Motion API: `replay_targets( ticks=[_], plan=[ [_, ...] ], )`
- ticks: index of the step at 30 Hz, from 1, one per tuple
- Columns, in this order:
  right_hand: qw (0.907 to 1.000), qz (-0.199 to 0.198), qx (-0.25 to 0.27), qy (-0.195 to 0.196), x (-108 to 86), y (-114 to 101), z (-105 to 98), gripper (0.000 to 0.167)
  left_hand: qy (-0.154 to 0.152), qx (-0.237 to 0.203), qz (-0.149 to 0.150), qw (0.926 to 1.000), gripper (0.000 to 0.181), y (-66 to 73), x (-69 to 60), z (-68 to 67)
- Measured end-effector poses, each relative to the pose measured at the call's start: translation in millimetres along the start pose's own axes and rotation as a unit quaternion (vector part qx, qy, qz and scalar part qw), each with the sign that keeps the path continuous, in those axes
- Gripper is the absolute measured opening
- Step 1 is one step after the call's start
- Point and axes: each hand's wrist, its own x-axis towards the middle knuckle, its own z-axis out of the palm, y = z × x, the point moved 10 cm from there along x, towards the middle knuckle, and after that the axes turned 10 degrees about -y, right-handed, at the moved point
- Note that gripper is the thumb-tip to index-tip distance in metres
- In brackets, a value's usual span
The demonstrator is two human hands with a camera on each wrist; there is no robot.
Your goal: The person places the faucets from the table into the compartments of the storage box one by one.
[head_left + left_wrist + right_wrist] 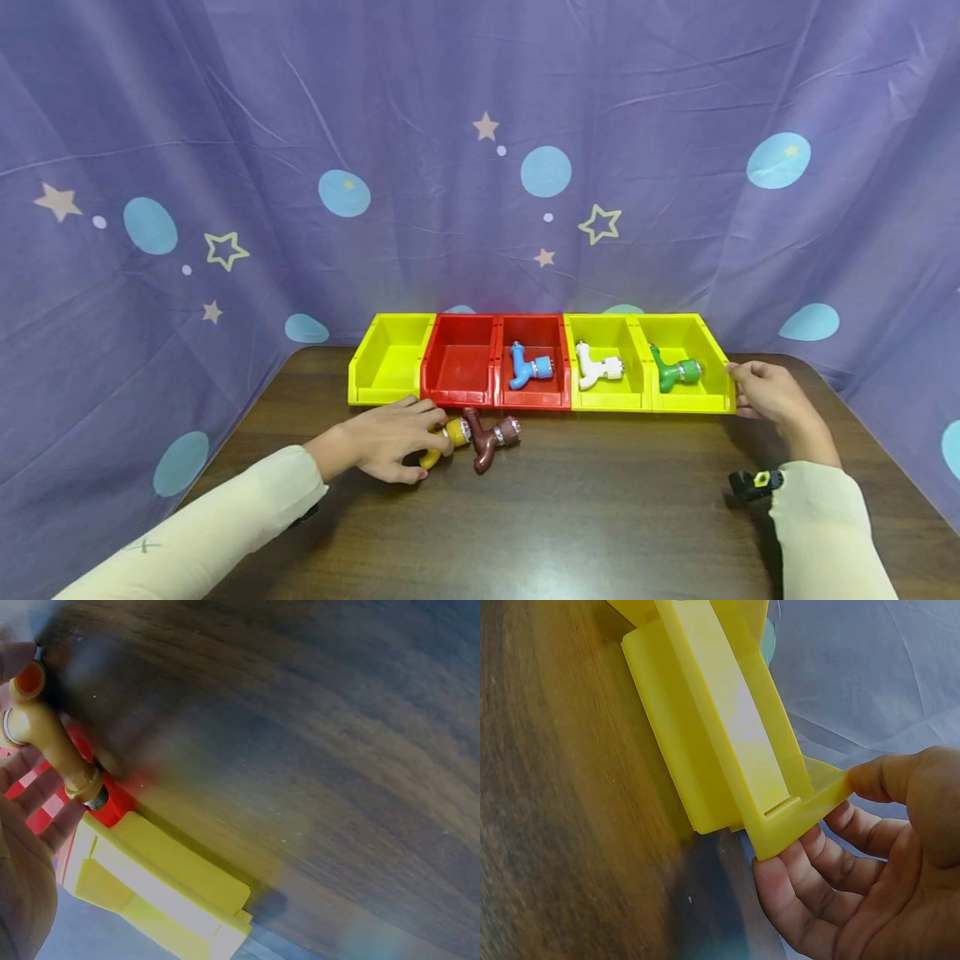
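My left hand grips a yellow toy tap at the table's left-middle. In the left wrist view the thumb lies at the spout of the yellow tap and several fingers lie along its other side. A brown tap lies right beside it. My right hand pinches the outer side wall of the rightmost yellow bin, thumb on one face and fingers on the other, as the right wrist view shows. Inside that bin lies a green tap.
Bins stand joined in a row. A blue tap lies in one red bin, a white tap in the yellow bin beside it. The other red bin and the leftmost yellow bin hold nothing visible. A patterned curtain hangs behind.
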Motion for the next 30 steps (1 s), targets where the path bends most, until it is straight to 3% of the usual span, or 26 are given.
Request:
replay_targets(
  ticks=[16,24,30],
  plan=[
    [0.9998,0.021,0.003,-0.002,0.3,6.4,0.1,0.053,0.0,0.011,0.01,0.9999,0.037,10.9,-2.1,-7.3],
    [0.9998,0.018,0.007,-0.002,-0.3,4.9,-0.8,0.053,0.002,0.021,0.005,0.9998,0.038,13.7,-2.7,-22.5],
    [0.9999,0.014,0.004,-0.003,0.6,4.2,-1.4,0.053,0.001,0.042,-0.018,0.999,0.04,4.8,-1.4,-37.2]
  ],
)
